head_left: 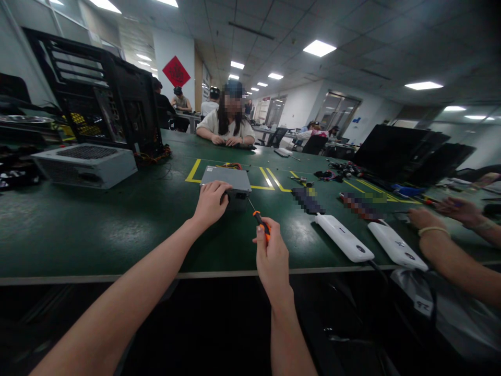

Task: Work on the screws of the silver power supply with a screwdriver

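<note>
A grey computer power supply unit (235, 177) lies on the green tabletop in front of me, with coloured wires showing behind it. My left hand (212, 202) grips its near left side, fingers over the top edge and curled at the front. In my right hand (272, 250) is a screwdriver (261, 222) with an orange and black handle, the fingers closed around it. The thin shaft points up and left, its tip at the unit's near right corner. Whether the tip sits in a screw is too small to tell.
At left stand an open black computer case (102, 94) and a second power supply (88, 164). To the right lie two white power banks (344, 237) with phones, cables (340, 169) and black panels (399, 151). A co-worker's hands (426, 219) are at far right; another person (227, 125) sits opposite.
</note>
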Tool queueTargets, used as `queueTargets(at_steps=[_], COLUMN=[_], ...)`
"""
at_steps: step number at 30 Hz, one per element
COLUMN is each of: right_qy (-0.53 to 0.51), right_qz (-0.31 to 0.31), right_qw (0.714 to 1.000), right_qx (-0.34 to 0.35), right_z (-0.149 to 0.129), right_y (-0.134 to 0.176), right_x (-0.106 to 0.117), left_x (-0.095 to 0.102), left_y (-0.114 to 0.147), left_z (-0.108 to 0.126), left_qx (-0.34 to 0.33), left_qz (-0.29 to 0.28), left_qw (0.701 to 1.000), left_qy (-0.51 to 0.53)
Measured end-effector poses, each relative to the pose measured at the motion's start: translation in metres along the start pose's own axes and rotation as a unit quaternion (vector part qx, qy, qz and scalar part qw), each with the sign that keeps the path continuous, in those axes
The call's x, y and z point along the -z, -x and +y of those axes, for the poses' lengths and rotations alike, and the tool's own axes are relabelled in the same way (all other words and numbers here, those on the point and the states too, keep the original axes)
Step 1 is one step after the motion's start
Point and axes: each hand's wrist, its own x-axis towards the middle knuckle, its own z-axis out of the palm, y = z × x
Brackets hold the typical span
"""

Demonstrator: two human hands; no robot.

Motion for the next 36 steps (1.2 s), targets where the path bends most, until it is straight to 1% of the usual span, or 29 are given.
queueTargets(at_steps=[4, 7, 10, 13, 16, 18, 20, 23, 28, 31, 36], right_qy=[-0.015, 0.007, 0.035, 0.056, 0.048, 0.025, -0.003, -0.03, -0.02, -0.008, -0.004], right_qz=[-0.028, -0.031, -0.019, 0.023, 0.104, 0.136, 0.125, 0.096, 0.08, 0.091, 0.1], right_qw=[0.999, 0.999, 0.999, 0.998, 0.991, 0.985, 0.983, 0.984, 0.984, 0.982, 0.983], right_qx=[0.016, -0.013, -0.033, -0.01, 0.063, 0.107, 0.131, 0.145, 0.155, 0.164, 0.153], right_z=[-0.004, -0.006, -0.004, 0.001, 0.004, 0.005, 0.005, 0.003, 0.002, 0.003, 0.006], right_y=[0.003, 0.005, 0.003, 0.0, -0.003, -0.005, -0.005, -0.003, -0.001, -0.001, -0.004], right_x=[-0.001, -0.002, -0.002, -0.003, -0.007, -0.009, -0.011, -0.013, -0.016, -0.018, -0.022], left_x=[-0.001, -0.001, 0.0, 0.0, 0.0, 0.0, 0.0, 0.0, 0.0, 0.0, 0.001], left_y=[0.0, 0.0, 0.0, 0.0, 0.0, 0.0, 0.0, 0.001, 0.001, 0.0, 0.0], left_z=[-0.001, -0.001, -0.001, -0.001, 0.0, 0.0, 0.0, 0.0, 0.0, 0.0, 0.0], left_qx=[0.0, -0.002, -0.001, 0.002, 0.003, 0.004, 0.004, 0.006, 0.008, 0.006, 0.0], left_qz=[0.001, 0.002, 0.001, 0.0, 0.0, 0.0, -0.001, -0.001, -0.005, -0.004, -0.008], left_qw=[1.0, 1.0, 1.0, 1.0, 1.0, 1.0, 1.0, 1.0, 1.0, 1.0, 1.0], left_qy=[-0.004, -0.006, -0.006, -0.004, -0.001, 0.001, 0.001, -0.002, 0.002, -0.004, -0.018])
